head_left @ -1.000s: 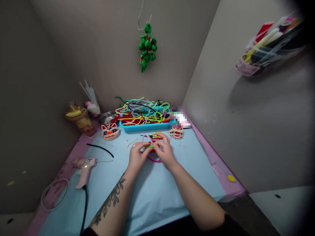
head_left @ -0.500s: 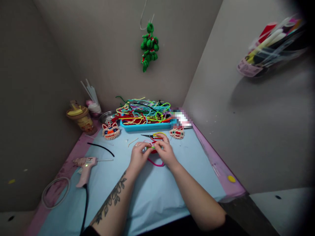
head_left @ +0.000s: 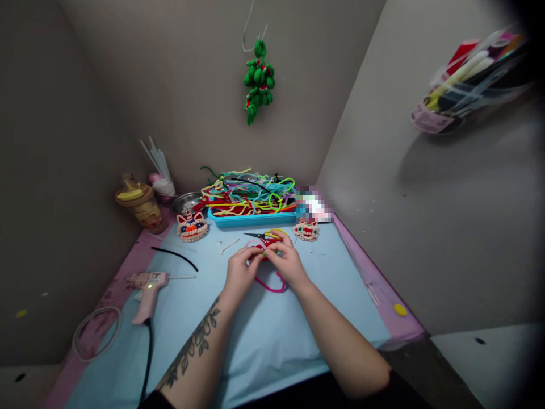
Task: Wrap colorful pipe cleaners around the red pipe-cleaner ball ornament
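Note:
Both hands meet over the middle of the blue sheet. My left hand (head_left: 242,268) and my right hand (head_left: 288,261) pinch a small red and green piece (head_left: 264,255) between their fingertips; its exact shape is mostly hidden by the fingers. A magenta fuzzy strip (head_left: 275,291) curves below the hands on the sheet. Just beyond the fingers lie scissors (head_left: 260,236) with dark blades pointing left. A short pale strip (head_left: 230,246) rests left of them. Two small lion-like faces, one at left (head_left: 192,228) and one at right (head_left: 306,230), flank the hands.
Behind the hands stands a blue tray (head_left: 255,220) heaped with coloured fuzzy strips. A pink glue gun (head_left: 147,292) with a black cord and a black strip (head_left: 174,257) lie at left. Cups stand at back left. A green ornament (head_left: 259,79) and a pen holder (head_left: 432,116) hang on the walls.
The magenta strip below the hands has shifted slightly down and right, its loop now wider. Both hands keep their pinch in nearly the same place.

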{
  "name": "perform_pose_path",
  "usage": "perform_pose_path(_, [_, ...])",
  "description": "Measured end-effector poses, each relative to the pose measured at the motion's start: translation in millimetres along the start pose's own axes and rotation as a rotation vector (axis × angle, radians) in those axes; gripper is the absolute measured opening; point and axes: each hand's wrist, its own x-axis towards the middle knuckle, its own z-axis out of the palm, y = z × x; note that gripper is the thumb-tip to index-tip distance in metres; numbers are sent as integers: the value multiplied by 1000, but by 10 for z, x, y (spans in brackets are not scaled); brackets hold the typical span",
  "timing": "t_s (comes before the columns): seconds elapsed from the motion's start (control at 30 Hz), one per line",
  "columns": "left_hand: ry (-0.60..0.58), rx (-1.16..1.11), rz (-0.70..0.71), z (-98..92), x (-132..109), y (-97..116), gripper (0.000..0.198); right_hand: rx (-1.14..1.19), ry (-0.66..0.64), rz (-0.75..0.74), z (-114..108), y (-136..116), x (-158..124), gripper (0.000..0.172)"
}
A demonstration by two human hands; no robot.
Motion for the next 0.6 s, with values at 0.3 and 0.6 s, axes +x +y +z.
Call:
perform_pose_path(0.3, [-63, -549, -356, 33, 36, 29, 32, -254, 2, -289, 58, -2, -37, 11])
perform_pose_path(0.6, [-61, -820, -545, 50, 10, 92, 29, 90, 53, 76, 9, -19, 15, 15])
